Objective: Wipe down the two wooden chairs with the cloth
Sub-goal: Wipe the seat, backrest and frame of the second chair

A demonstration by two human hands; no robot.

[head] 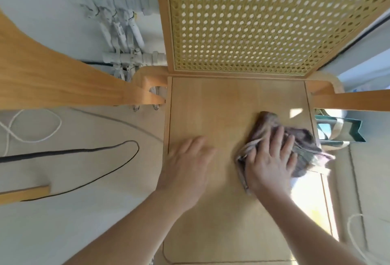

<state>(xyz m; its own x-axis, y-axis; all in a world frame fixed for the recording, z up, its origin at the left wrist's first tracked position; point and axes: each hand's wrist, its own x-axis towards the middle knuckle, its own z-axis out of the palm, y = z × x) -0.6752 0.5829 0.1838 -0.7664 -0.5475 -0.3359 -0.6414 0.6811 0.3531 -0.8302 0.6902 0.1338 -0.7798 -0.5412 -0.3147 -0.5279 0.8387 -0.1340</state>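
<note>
Cloth (295, 146): bunched, dark with pale stripes, lying on the chair seat (221, 106) toward 3 o'clock, near the seat's right edge and just spilling over it. Blurred, so likely mid-stroke.

Right hand (269, 164) pressed flat on top of the cloth, fingers spread and slightly curled into the folds; pinning it down, not clenched round it. Left hand (190, 165) lies flat and empty on the seat at about 8 o'clock, fingers loose, seemingly steadying the chair.

Step in hand, as I judge it: wiping the seat of the first chair. Cane backrest (242, 21) at 12 o'clock, armrests (348, 101) at 3 and 9. Part of a second chair (42, 70) shows at 10 o'clock, well apart from the cloth.

Next move probably calls for sweeping the cloth across toward 9 o'clock, which means lifting or shifting the left hand out of the path. The overhanging corner could slip off the edge.

Orientation: the cloth's long axis runs roughly from 11 to 5 o'clock, narrow end pointing toward the backrest. The seat's long axis runs 12 to 6.
</note>
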